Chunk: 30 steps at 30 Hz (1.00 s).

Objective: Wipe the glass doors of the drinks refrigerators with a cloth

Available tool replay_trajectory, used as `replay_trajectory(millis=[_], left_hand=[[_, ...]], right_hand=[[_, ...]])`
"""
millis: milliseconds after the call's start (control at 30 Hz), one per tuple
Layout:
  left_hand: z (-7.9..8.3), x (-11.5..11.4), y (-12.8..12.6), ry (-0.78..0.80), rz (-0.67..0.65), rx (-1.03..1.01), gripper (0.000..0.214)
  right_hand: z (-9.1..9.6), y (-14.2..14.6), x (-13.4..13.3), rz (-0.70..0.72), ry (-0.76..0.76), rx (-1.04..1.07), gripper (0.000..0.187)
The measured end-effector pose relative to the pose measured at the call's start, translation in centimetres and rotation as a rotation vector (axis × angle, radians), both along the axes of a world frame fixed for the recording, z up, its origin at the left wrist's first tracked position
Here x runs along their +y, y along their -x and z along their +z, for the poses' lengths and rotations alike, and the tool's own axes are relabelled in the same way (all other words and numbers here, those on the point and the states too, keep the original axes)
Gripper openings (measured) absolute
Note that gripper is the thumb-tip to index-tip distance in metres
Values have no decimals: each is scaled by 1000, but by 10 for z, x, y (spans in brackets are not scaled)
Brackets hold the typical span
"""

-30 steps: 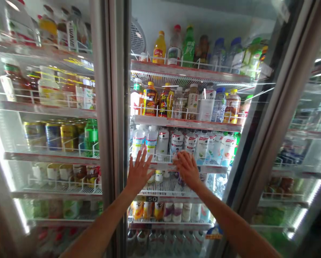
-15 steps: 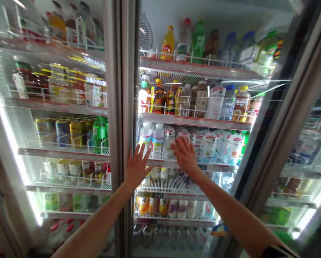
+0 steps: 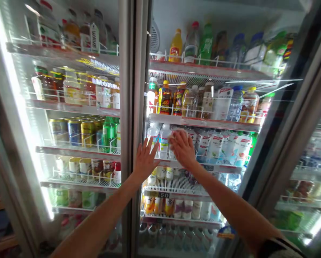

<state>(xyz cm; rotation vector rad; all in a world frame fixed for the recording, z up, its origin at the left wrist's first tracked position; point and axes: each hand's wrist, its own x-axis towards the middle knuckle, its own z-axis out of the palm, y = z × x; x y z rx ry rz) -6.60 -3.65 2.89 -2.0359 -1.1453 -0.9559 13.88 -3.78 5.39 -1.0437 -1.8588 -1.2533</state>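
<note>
I face an open drinks fridge. My right hand (image 3: 184, 149) is curled over the top of a white bottle (image 3: 174, 134) that stands in a row of white bottles with red labels (image 3: 215, 145) on the middle shelf (image 3: 222, 168). My left hand (image 3: 145, 160) is open with its fingers spread, held at the left end of the same shelf. It is just in front of a blue-labelled bottle (image 3: 163, 142). Whether it touches the shelf edge I cannot tell.
The fridge's glass door (image 3: 286, 114) stands swung open on the right. A metal post (image 3: 133, 107) divides this fridge from a shut one on the left holding cans (image 3: 79, 130) and bottles. Shelves above and below hold juice bottles (image 3: 175, 46) and small drinks (image 3: 164, 206).
My right hand has risen from the shelf edge to the bottle row and closed over a white bottle. My left hand stays open at the shelf's left end. The view has shifted left.
</note>
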Motion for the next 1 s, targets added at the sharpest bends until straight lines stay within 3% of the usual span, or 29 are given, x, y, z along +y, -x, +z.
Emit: replay_trajectory(millis=[67,100,233,300,367,467,500,567,667,733,800,933,1000], left_hand=[[11,2,-1,10,5,-10,81],[14,3,-2,18,1,-5,82],[10,3,2,23,-13,48,83],[7,2,4,15,-13,70,83],[7,2,3,3,-13,82,82],[13,1,-5,-18,-9,89,80],[15,0,-9,-21,-10,93,80],[17,-2,-17,-20,-19,105,80],[16,-3,-25,-30,-43,121,79],[16,-3,-32,-37,-66,128,79],[19,-1,-41,-35,-89,126,81],[22,0,-64,-3,-111,110,84],[18,-1,-72,4,-108,101,82]], right_hand=[[23,6,5,-36,-56,86,41],[22,9,4,-38,-61,80,41],[-30,4,-10,21,25,-113,40],[-42,-9,-14,39,66,-151,41],[-24,-24,-11,18,31,-44,44],[19,-45,-4,-48,-105,215,48],[25,-50,-4,-63,-131,255,48],[11,-56,-10,-67,-117,238,49],[-43,-64,-27,-25,10,98,50],[-62,-71,-33,-5,64,39,48],[-48,-81,-32,-29,18,97,48],[8,-98,-25,-121,-176,321,48],[0,-103,-29,-137,-158,303,50]])
